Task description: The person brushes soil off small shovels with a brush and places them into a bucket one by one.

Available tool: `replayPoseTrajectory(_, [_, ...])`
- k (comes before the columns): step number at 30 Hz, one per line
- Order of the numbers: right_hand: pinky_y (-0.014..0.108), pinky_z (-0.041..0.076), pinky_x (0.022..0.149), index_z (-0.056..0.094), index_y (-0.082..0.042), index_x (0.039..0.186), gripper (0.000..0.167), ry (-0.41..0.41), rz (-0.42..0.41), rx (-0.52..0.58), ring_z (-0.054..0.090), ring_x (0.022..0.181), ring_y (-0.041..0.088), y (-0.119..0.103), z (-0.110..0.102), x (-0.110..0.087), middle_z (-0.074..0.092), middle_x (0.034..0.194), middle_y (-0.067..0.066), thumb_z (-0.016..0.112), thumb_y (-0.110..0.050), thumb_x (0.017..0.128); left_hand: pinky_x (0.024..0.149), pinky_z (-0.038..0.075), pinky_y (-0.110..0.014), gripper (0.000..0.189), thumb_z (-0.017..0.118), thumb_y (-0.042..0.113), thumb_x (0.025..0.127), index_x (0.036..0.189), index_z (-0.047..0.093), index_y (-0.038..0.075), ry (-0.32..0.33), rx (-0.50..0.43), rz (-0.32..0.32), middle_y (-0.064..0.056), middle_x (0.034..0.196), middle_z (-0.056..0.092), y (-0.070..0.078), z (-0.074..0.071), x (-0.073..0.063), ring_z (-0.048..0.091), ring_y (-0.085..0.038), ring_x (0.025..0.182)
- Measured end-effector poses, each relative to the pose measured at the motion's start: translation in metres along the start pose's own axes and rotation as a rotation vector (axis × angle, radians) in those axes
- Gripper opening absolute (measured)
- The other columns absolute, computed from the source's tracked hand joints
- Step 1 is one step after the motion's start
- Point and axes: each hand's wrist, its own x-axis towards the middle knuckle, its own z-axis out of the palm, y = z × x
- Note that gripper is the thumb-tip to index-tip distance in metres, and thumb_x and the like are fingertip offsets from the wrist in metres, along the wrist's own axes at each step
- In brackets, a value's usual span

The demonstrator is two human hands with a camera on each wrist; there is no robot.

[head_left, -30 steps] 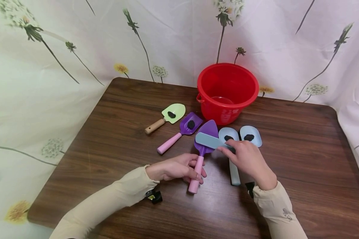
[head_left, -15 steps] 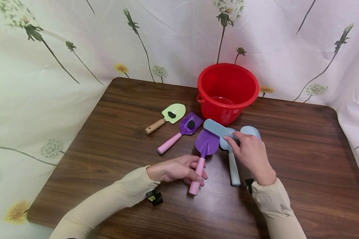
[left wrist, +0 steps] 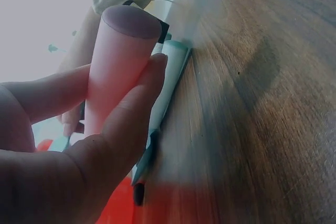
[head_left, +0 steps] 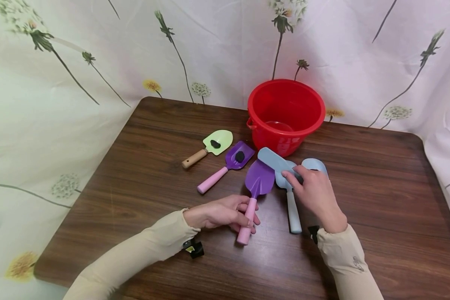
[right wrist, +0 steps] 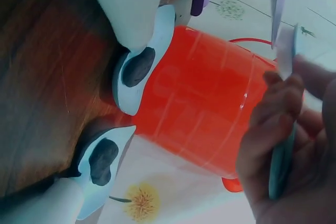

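My left hand (head_left: 221,210) grips the pink handle of a purple trowel (head_left: 260,179), its bare blade tilted up over the table. Between thumb and fingers my right hand (head_left: 316,193) pinches a light blue brush (head_left: 271,158); pale bristles (right wrist: 286,45) show on its underside in the right wrist view. In the head view the brush overlaps the upper right edge of the trowel's blade. Below the right hand lie two light blue hand shovels: the nearer shovel (head_left: 294,212) is partly covered by brush and fingers, the other shovel (head_left: 315,163) by the hand. Both carry black lumps (right wrist: 138,67).
A red bucket (head_left: 286,109) stands behind the tools. To the left lie a purple scoop (head_left: 240,146) with a pink handle and a green trowel (head_left: 220,136) with a wooden handle, each bearing a black lump. The brown table (head_left: 135,166) meets a flowered curtain at the back.
The brush has swept from across the middle of the trowel's blade to its upper right tip and turned steeper. The trowel tilted slightly; the left hand barely moved.
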Motion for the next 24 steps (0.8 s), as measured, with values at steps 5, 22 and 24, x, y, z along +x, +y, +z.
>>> replayPoseTrajectory(5, [0.023, 0.038, 0.052, 0.063, -0.014, 0.081, 0.017, -0.175, -0.101, 0.104, 0.04, 0.051, 0.008, -0.0015, -0.001, -0.0024, 0.044, 0.055, -0.004, 0.071, -0.028, 0.088, 0.081, 0.059, -0.04, 0.049, 0.055, -0.003, 0.09, 0.133, 0.034, -0.008, 0.009, 0.011, 0.012, -0.031, 0.123, 0.058, 0.0011, -0.0027, 0.0001, 0.069, -0.02, 0.09])
replayPoseTrajectory(22, [0.023, 0.034, 0.051, 0.058, -0.017, 0.076, 0.025, -0.229, -0.117, -0.005, 0.037, 0.049, 0.008, -0.0016, 0.0032, -0.0062, 0.037, 0.052, -0.007, 0.07, -0.035, 0.087, 0.078, 0.059, -0.037, 0.042, 0.057, -0.004, 0.088, 0.125, 0.037, -0.009, -0.006, -0.002, -0.001, -0.017, 0.107, 0.065, 0.0004, -0.0024, -0.0017, 0.069, -0.019, 0.087])
replayPoseTrajectory(24, [0.023, 0.033, 0.049, 0.056, -0.017, 0.074, 0.026, -0.214, -0.099, -0.024, 0.037, 0.049, 0.009, -0.0008, 0.0032, -0.0055, 0.037, 0.052, -0.005, 0.07, -0.035, 0.087, 0.078, 0.059, -0.037, 0.043, 0.057, -0.004, 0.088, 0.126, 0.037, -0.01, -0.008, -0.007, 0.0, -0.022, 0.111, 0.064, -0.0001, -0.0015, -0.002, 0.069, -0.019, 0.086])
